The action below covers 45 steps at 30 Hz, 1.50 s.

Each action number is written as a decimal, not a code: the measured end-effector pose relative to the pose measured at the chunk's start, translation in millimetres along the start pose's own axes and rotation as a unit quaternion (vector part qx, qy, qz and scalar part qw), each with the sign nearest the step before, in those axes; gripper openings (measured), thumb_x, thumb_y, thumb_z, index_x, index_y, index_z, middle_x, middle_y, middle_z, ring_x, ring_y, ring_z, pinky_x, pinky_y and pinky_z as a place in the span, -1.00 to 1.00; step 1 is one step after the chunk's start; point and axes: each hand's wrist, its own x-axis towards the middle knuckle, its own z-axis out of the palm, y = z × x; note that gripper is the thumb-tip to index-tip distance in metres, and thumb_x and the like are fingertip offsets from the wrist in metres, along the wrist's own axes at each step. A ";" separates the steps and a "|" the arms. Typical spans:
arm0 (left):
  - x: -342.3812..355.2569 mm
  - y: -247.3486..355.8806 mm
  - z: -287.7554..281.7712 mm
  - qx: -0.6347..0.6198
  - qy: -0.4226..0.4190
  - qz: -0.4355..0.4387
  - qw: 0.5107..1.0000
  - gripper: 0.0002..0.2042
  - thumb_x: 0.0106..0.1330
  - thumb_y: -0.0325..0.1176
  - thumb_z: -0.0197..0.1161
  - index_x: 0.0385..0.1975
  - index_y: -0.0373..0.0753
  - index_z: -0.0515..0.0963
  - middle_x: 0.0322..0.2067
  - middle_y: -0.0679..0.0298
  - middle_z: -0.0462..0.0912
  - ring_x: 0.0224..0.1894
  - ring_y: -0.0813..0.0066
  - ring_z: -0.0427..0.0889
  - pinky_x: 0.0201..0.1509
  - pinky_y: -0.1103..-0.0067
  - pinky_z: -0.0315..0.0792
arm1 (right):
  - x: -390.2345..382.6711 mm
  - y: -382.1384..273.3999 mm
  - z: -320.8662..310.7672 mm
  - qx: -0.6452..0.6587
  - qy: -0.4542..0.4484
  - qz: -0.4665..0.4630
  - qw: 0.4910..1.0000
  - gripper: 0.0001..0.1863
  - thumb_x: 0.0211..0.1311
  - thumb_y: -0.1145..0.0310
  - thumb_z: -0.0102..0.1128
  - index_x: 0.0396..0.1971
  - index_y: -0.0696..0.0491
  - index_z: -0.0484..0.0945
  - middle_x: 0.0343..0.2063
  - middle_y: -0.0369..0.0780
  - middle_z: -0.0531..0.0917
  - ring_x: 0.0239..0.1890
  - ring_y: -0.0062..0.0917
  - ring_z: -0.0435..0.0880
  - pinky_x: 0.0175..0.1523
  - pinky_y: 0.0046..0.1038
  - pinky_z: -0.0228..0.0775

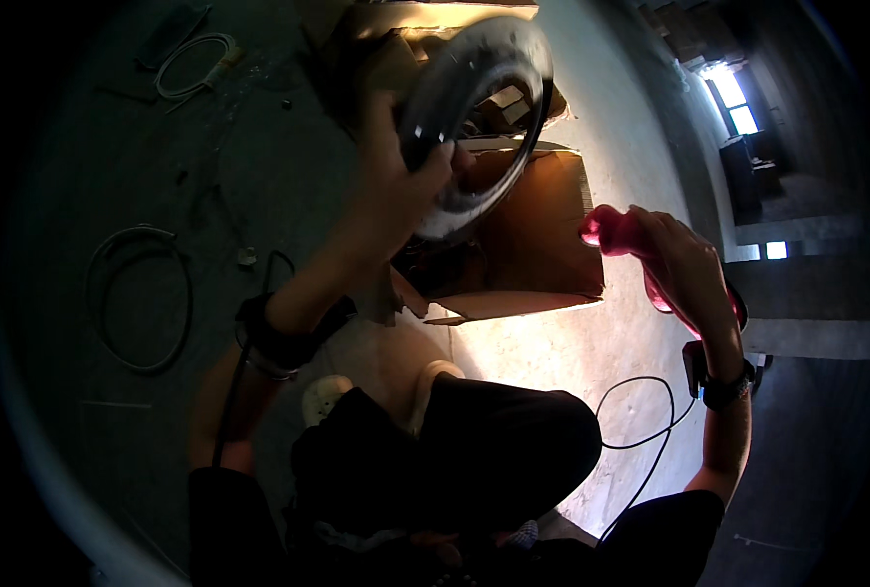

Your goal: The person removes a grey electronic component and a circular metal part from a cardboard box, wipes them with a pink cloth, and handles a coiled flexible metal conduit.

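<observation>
Silvery metal catches the light in the round ring-shaped fixture [474, 117] that your left hand [396, 186] clamps by its lower rim, lifted above the open cardboard box [528, 245] on the concrete floor [572, 342]; your right hand [684, 269] is closed around a red tool handle [616, 233], held just beside the box's right edge and well apart from the ring. Loose white cable [136, 293] coils on the floor toward its left side; a thin black cord [650, 411] loops below your right wrist.
</observation>
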 end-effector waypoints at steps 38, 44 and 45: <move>78.0 91.5 99.8 -0.266 0.168 0.096 0.944 -0.67 0.17 -0.67 -0.05 -0.07 -0.33 0.15 -0.26 0.12 0.39 -0.29 0.40 0.51 -0.11 0.32 0.54 | 80.4 40.0 9.7 0.950 0.230 0.170 0.126 -0.57 0.18 0.06 0.01 -0.13 0.11 0.44 -0.24 -0.18 0.58 -0.25 -0.45 0.54 -0.09 -0.43 0.42; 63.6 83.9 107.6 -0.295 0.218 0.035 0.930 -0.56 0.16 -0.68 -0.01 0.03 -0.29 0.08 -0.35 0.09 0.43 -0.38 0.40 0.52 -0.16 0.38 0.54 | 80.3 17.4 3.3 0.968 0.193 0.122 0.100 -0.44 0.18 -0.02 -0.04 0.05 0.08 0.31 -0.02 -0.15 0.45 0.00 -0.35 0.41 0.18 -0.35 0.17; 61.4 85.9 114.7 -0.289 0.220 0.038 0.931 -0.57 0.17 -0.66 -0.01 0.03 -0.30 0.08 -0.38 0.09 0.44 -0.38 0.39 0.52 -0.18 0.40 0.54 | 76.1 15.9 -0.7 0.967 0.205 0.117 0.098 -0.44 0.19 -0.01 -0.04 0.06 0.08 0.30 0.00 -0.15 0.44 0.02 -0.34 0.40 0.19 -0.34 0.15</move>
